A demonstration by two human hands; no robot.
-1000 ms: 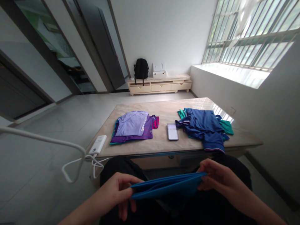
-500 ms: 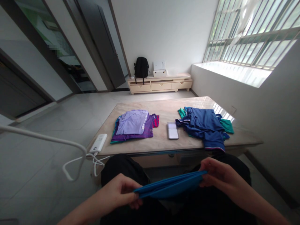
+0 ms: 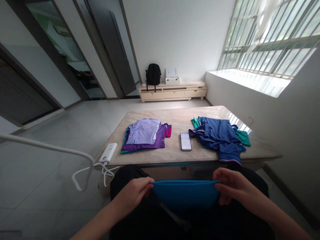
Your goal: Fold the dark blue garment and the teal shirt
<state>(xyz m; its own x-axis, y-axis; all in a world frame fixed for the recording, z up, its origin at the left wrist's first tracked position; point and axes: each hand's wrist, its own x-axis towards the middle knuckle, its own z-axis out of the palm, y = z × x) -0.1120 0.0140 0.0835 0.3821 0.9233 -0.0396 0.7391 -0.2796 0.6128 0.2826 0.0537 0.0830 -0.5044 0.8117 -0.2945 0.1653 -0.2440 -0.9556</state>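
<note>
A blue piece of clothing [image 3: 185,196] is stretched between my hands over my lap; its kind does not show. My left hand [image 3: 136,190] pinches its upper left corner, and my right hand [image 3: 228,185] grips the upper right corner. The top edge runs nearly level while the lower part hangs down into shadow. On the table [image 3: 175,156] in front lies a stack of folded clothes with a lavender shirt [image 3: 144,131] on top of a purple one [image 3: 160,142]. To the right is a looser heap topped by a navy polo shirt [image 3: 217,131], with green cloth [image 3: 243,137] sticking out.
Between the two clothes piles lies a phone [image 3: 185,141]. A white power bank [image 3: 108,152] with a cable [image 3: 106,171] sits at the table's left edge. A white bar [image 3: 50,143] crosses the left side. Farther back, a low cabinet [image 3: 173,93] bears a black backpack [image 3: 153,74] and white box [image 3: 172,80].
My left hand has risen and turned, bringing the blue clothing's top edge from slanted to level. Its face now hangs down instead of showing separate folded layers. My right hand stays nearly in place.
</note>
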